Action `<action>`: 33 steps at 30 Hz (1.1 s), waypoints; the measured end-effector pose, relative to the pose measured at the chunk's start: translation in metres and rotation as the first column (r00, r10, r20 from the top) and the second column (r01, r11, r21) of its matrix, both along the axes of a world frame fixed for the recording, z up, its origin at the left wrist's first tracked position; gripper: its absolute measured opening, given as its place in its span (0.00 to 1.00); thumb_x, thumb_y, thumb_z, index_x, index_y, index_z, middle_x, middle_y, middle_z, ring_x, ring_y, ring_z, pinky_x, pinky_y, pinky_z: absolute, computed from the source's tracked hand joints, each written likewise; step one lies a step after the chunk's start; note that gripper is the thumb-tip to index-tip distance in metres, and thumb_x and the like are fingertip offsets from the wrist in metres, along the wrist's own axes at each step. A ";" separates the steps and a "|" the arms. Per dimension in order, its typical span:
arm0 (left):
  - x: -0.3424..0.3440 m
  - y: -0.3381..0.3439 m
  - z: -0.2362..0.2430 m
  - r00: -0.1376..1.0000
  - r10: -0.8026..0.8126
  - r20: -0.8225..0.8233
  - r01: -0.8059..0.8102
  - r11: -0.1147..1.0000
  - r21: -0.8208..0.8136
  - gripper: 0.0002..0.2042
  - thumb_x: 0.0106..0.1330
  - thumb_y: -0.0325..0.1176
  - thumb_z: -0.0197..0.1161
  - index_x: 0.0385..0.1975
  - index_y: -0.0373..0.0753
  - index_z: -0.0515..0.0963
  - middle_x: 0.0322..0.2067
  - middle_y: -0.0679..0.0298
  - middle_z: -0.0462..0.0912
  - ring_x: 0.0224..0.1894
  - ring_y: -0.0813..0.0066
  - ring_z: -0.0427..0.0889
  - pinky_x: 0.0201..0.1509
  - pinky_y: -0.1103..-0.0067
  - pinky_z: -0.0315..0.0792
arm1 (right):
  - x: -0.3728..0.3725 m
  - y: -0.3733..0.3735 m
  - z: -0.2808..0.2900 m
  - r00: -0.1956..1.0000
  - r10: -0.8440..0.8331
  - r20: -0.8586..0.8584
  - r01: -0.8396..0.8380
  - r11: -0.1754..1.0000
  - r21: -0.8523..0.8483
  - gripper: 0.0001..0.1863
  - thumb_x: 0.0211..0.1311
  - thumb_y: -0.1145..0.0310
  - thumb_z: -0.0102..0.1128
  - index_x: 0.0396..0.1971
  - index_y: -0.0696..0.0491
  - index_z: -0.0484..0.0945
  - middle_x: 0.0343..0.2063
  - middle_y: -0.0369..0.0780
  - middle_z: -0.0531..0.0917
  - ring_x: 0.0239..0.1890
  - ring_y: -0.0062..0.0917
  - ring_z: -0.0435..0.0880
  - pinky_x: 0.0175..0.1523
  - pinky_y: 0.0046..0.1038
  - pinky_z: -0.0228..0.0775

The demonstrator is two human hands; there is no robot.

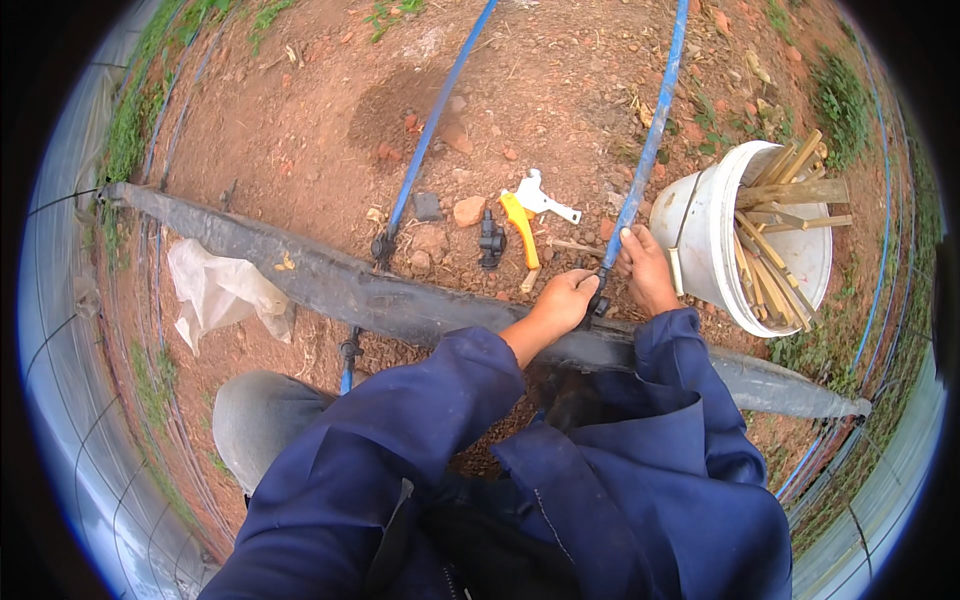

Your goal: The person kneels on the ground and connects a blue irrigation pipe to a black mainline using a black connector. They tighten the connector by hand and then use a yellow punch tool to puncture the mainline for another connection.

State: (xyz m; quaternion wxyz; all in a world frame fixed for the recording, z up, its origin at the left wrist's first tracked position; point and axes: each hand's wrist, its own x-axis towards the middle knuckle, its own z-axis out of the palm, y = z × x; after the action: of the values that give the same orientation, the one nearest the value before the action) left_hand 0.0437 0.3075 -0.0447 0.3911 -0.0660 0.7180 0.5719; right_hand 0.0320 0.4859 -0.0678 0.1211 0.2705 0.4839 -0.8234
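A blue pipe runs down to a black fitting on a dark flattened hose lying across the soil. My left hand is closed on that fitting, and my right hand grips the blue pipe just above. Left of my hands lie a yellow-handled tool with a white head and a loose black fitting. A second blue pipe meets the dark hose at another fitting.
A white bucket full of wooden sticks stands at my right. A crumpled white plastic sheet lies at the left, with a small dark block near the middle. My bent knee is below. Plastic film and wires curve along both sides.
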 end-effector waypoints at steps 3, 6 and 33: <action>0.000 -0.001 0.001 1.000 -0.008 0.007 0.008 1.000 -0.006 0.20 0.76 0.40 0.55 0.55 0.29 0.78 0.46 0.56 0.85 0.49 0.71 0.80 0.57 0.74 0.71 | 0.001 0.000 -0.001 1.000 0.023 0.008 -0.023 1.000 0.011 0.10 0.75 0.63 0.56 0.46 0.53 0.77 0.21 0.26 0.67 0.19 0.10 0.59 0.24 0.17 0.50; -0.001 -0.001 0.001 1.000 -0.017 -0.019 0.017 1.000 -0.006 0.21 0.76 0.40 0.55 0.57 0.28 0.77 0.47 0.55 0.84 0.49 0.70 0.80 0.57 0.74 0.71 | 0.003 0.001 -0.001 0.997 0.075 0.006 -0.075 0.997 -0.014 0.07 0.75 0.65 0.56 0.37 0.49 0.71 0.20 0.27 0.65 0.19 0.11 0.59 0.25 0.18 0.50; -0.017 0.024 0.009 1.000 0.027 -0.015 -0.028 0.999 -0.034 0.15 0.75 0.40 0.58 0.40 0.32 0.83 0.30 0.65 0.84 0.33 0.78 0.78 0.41 0.76 0.72 | -0.035 0.002 0.011 0.995 -0.098 -0.002 0.097 0.986 -0.132 0.21 0.79 0.49 0.46 0.51 0.53 0.73 0.36 0.33 0.79 0.39 0.22 0.80 0.45 0.29 0.74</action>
State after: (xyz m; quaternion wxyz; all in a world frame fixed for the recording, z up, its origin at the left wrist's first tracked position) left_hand 0.0269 0.3310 -0.0355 0.3768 -0.0785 0.7295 0.5654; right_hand -0.0030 0.4880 -0.0565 0.0962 0.2816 0.4151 -0.8597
